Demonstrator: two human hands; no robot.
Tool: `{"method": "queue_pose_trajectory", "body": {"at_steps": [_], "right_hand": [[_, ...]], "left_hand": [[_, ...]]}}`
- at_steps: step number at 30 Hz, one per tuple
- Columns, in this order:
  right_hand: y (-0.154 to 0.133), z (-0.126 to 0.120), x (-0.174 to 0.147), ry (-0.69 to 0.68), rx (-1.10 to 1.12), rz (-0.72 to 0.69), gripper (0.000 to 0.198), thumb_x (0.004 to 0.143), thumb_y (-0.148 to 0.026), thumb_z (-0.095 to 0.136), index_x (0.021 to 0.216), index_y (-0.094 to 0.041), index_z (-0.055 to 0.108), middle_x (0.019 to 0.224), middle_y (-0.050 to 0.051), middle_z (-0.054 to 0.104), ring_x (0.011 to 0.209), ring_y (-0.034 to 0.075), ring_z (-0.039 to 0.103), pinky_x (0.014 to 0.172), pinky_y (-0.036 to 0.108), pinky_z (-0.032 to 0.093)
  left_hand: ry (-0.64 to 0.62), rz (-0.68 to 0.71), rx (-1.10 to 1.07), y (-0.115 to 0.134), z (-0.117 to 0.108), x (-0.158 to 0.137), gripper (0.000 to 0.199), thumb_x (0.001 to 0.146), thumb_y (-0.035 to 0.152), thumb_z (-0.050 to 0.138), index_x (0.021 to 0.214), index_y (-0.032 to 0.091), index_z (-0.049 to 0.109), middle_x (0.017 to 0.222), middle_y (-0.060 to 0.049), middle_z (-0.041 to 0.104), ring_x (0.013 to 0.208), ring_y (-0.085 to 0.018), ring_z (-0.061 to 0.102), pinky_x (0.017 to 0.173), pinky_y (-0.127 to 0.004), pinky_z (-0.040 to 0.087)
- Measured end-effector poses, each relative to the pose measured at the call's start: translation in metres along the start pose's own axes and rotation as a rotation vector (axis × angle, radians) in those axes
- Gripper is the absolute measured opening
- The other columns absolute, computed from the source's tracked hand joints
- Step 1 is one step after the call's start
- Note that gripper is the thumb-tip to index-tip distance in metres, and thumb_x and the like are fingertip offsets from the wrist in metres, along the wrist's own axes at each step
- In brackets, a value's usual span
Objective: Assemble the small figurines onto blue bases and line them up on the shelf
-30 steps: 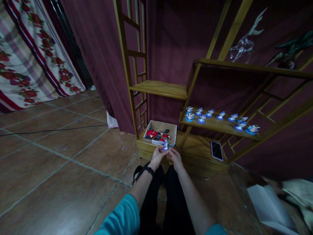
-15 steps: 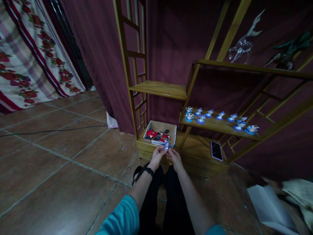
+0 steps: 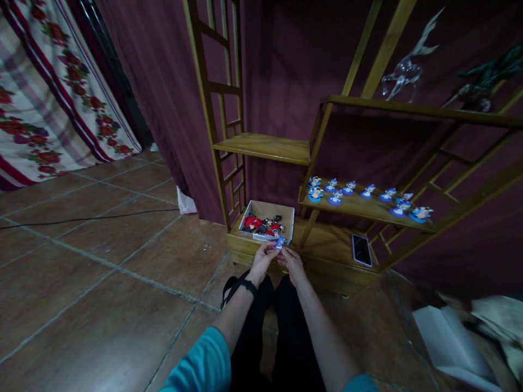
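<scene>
A small purple and white figurine [image 3: 280, 243] is pinched between both my hands, just in front of a box. My left hand [image 3: 262, 260], with a dark band at the wrist, grips it from the left. From the right, the fingers of my right hand [image 3: 292, 262] close on its lower part. Behind the hands, the open cardboard box [image 3: 288, 215] holds several red and black figures [image 3: 254, 222]. On the shelf to the right stand several purple and blue figurines [image 3: 349, 188] on round bases.
A phone [image 3: 362, 250] lies on the low wooden board at right. A glass deer [image 3: 404, 76] and a dark green sculpture [image 3: 478, 90] stand on the upper shelf. The wooden rack [image 3: 263, 148] has slanted posts. A black cable [image 3: 90, 217] crosses the tiled floor.
The figurine has turned and tilted slightly between my fingers, with less of its white side showing. Both hands keep hold of it at nearly the same spot.
</scene>
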State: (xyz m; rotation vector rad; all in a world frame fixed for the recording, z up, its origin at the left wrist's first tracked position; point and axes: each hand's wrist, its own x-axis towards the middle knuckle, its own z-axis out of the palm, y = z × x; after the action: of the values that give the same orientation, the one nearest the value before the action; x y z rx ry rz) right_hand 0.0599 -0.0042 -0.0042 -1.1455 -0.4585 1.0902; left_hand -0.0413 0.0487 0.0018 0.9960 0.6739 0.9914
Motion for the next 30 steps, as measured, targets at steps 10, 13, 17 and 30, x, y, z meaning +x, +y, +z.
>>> {"method": "queue_pose_trajectory", "body": {"at_steps": [10, 13, 17, 30], "right_hand": [[-0.0017, 0.0005, -0.0010, -0.011, 0.022, 0.013, 0.035, 0.060, -0.036, 0.070, 0.091, -0.019, 0.065, 0.084, 0.005, 0.069, 0.072, 0.017, 0.063, 0.061, 0.027, 0.050], [-0.0015, 0.0008, -0.0015, -0.016, -0.004, -0.002, 0.036, 0.059, -0.035, 0.070, 0.091, -0.019, 0.066, 0.087, 0.005, 0.069, 0.075, 0.018, 0.064, 0.063, 0.028, 0.050], [0.0000, 0.0004, -0.0013, -0.015, -0.025, -0.028, 0.039, 0.058, -0.034, 0.071, 0.094, -0.020, 0.065, 0.091, 0.005, 0.068, 0.076, 0.017, 0.063, 0.064, 0.028, 0.049], [0.0021, -0.0004, -0.0004, 0.017, -0.038, -0.090, 0.034, 0.056, -0.038, 0.070, 0.084, -0.020, 0.063, 0.077, 0.002, 0.066, 0.065, 0.013, 0.060, 0.061, 0.026, 0.048]], "left_hand": [[-0.031, 0.015, -0.072, -0.0028, -0.0004, 0.0002, 0.037, 0.055, 0.017, 0.073, 0.090, 0.015, 0.061, 0.086, -0.005, 0.065, 0.074, -0.014, 0.059, 0.075, -0.029, 0.043], [-0.022, 0.006, -0.110, -0.0050, -0.0014, 0.0019, 0.039, 0.054, 0.015, 0.073, 0.091, 0.014, 0.060, 0.087, -0.006, 0.065, 0.078, -0.015, 0.059, 0.077, -0.030, 0.043], [0.006, -0.056, -0.132, -0.0058, -0.0033, 0.0029, 0.040, 0.055, 0.016, 0.074, 0.093, 0.013, 0.062, 0.088, -0.008, 0.066, 0.081, -0.017, 0.059, 0.079, -0.031, 0.042], [-0.026, -0.206, -0.230, 0.0021, -0.0060, 0.0008, 0.035, 0.065, 0.015, 0.065, 0.099, 0.014, 0.063, 0.096, -0.010, 0.065, 0.076, -0.015, 0.060, 0.071, -0.027, 0.045]]}}
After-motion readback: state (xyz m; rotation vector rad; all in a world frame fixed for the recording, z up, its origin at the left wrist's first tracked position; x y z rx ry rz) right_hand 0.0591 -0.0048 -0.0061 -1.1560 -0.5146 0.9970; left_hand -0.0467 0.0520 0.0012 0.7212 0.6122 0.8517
